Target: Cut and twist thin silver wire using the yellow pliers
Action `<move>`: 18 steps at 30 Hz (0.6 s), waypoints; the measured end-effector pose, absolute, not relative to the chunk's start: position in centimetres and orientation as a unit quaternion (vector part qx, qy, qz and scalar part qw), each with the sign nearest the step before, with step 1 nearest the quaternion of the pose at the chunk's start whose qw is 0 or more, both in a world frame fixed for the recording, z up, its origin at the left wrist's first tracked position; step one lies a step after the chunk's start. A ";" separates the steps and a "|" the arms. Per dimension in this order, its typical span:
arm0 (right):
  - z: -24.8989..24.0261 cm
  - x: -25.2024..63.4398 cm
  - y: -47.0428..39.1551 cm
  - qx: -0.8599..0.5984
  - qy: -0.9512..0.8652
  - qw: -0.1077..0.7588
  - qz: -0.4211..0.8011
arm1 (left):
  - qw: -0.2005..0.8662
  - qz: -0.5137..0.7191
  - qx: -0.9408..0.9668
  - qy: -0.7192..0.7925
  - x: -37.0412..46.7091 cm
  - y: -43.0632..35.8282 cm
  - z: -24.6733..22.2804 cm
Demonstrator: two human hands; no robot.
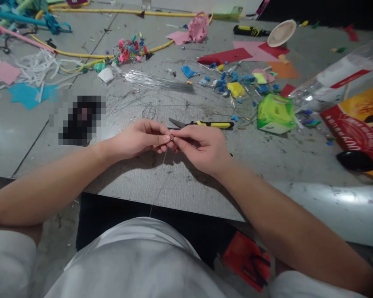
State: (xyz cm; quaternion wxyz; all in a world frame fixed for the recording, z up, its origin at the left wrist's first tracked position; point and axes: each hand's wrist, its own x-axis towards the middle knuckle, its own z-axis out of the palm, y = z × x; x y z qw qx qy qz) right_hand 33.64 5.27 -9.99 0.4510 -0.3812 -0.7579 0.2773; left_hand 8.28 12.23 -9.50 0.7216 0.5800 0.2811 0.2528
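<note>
My left hand (147,138) and my right hand (202,145) meet above the table's front part, fingertips pinched together. Between them is a thin metal wire (165,156), mostly hidden by the fingers; its tail hangs down toward the table edge. Just behind my right hand lies a cutting tool with yellow-black handles (217,124), its dark blades pointing left. A small bent-wire piece (149,111) rests beyond my left hand. Farther back, a bundle of straight metal wires (158,81) lies across the table.
Blue and yellow clay bits (236,89) and a green packet (276,114) lie to the right, near a clear plastic bottle (335,78) and a yellow-red snack bag (357,128). White paper strips (34,68) are at left. A pixelated dark object (81,120) lies near my left forearm.
</note>
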 end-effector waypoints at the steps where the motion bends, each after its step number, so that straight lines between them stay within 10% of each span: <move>1: -9.9 33.7 5.3 -0.374 -0.761 0.449 0.282 | 0.722 0.253 0.579 0.282 8.2 12.3 -9.4; 12: -9.8 33.4 5.0 -0.373 -0.771 0.416 0.305 | 0.765 0.246 0.514 0.301 7.9 12.7 -9.8; 18: -9.4 34.7 5.0 -0.412 -0.832 0.352 0.124 | 0.744 0.292 0.488 0.350 8.3 12.1 -8.9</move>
